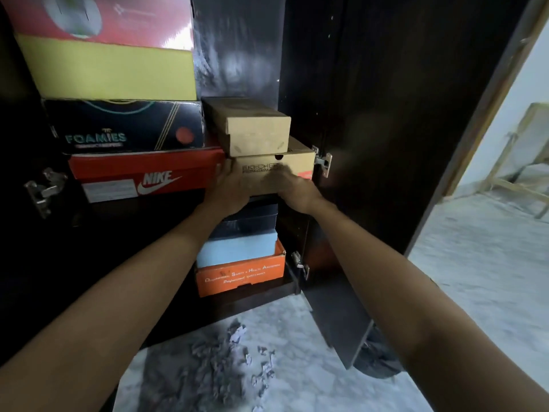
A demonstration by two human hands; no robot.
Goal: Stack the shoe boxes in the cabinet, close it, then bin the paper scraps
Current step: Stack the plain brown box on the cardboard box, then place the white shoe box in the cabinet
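Observation:
A tan Skechers shoe box (pixel 300 165) rests on the cabinet's middle shelf, with a smaller plain cardboard box (pixel 252 126) on top of it. My left hand (pixel 228 188) presses flat against its front left part. My right hand (pixel 294 188) lies against its front right part. Left of it sit a red Nike box (pixel 142 176), a black Foamies box (pixel 124 126), a yellow box (pixel 113 69) and a red box (pixel 98 16) in a stack. Below are a black box (pixel 252 218), a light blue box (pixel 237 248) and an orange box (pixel 240 275). Paper scraps (pixel 225 361) lie on the floor.
The dark cabinet's right door (pixel 401 144) stands open, with hinges along its inner edge. A dark bag-like thing (pixel 377 358) sits on the marble floor behind the door's lower corner. A wooden frame (pixel 523 162) stands in the room at the far right.

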